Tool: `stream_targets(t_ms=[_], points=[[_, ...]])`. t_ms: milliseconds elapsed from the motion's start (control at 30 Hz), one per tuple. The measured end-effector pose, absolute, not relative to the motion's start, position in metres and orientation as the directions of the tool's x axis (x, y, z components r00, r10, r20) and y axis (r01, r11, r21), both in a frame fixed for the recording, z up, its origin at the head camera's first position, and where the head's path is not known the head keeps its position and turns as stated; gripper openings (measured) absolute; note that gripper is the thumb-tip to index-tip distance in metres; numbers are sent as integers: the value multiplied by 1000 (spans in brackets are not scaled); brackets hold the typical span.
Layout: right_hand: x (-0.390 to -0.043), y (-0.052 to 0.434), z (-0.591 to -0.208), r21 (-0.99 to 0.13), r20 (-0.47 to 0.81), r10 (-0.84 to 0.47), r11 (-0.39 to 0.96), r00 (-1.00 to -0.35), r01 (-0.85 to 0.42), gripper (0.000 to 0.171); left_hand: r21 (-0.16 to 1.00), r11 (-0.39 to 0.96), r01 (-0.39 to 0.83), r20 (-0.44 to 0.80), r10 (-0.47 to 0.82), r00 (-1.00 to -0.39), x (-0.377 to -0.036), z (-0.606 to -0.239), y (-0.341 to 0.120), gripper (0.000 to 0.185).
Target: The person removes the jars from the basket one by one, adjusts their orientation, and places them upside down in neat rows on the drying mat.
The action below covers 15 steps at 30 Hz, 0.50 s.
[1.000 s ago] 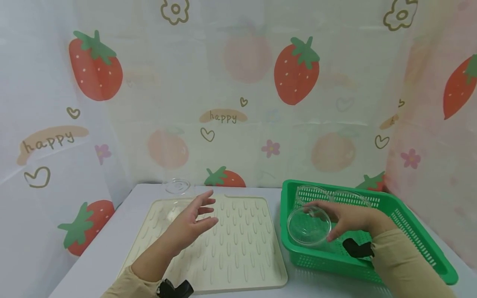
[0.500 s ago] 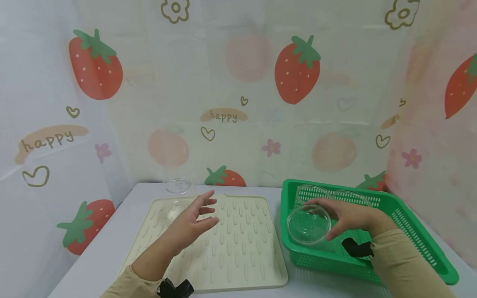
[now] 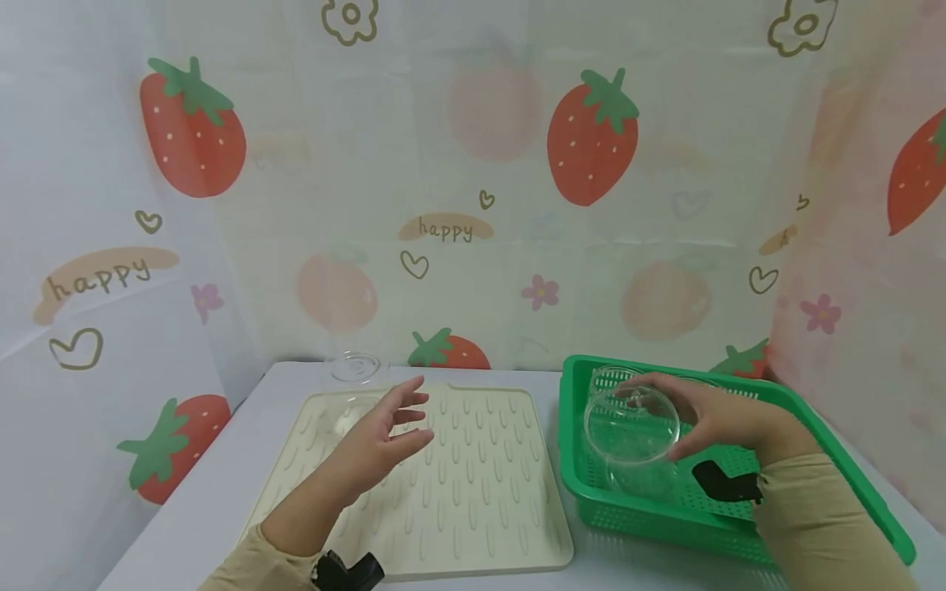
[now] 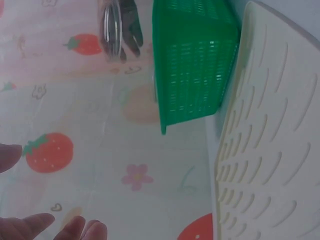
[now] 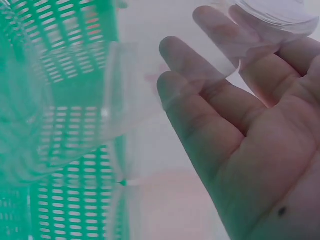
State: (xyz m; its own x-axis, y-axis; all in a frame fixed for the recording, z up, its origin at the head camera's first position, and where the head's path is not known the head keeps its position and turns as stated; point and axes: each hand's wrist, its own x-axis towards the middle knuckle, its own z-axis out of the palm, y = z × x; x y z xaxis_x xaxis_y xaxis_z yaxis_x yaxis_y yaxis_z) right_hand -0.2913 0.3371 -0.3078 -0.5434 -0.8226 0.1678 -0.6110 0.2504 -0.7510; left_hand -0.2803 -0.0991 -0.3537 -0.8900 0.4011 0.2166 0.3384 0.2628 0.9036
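My right hand (image 3: 713,414) holds a clear, round-rimmed cup (image 3: 628,461) over the green basket (image 3: 665,515). In the right wrist view, the fingers of that hand (image 5: 240,130) lie along the see-through wall of the cup (image 5: 285,17). The left wrist view shows the same cup (image 4: 112,30) from the side, above the basket's edge. More clear cups (image 3: 609,377) stand at the back of the basket, partly hidden by my right hand. My left hand (image 3: 380,439) hovers over the cream ridged mat (image 3: 488,492), fingers spread and holding nothing.
Another clear cup (image 3: 355,369) stands upside down at the mat's far left corner, partly behind my left hand. The white table (image 3: 177,509) meets a strawberry-print cloth (image 3: 458,164) at the back and sides.
My right hand has lifted the cup a little and shifted it to the right above the basket. The left hand has stayed in place.
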Motion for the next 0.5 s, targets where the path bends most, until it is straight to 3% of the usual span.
stream_targets(t_ms=[167,500], points=[[-284,340,-294,-762,225,-847,155,-482,-628,76,902,264,343,222,396,-891,-280,-353,-100,68],[-273,340,-275,-759,286,-810,134,-512,-637,77,898,262,353,237,388,-891,-277,-351,-102,68]])
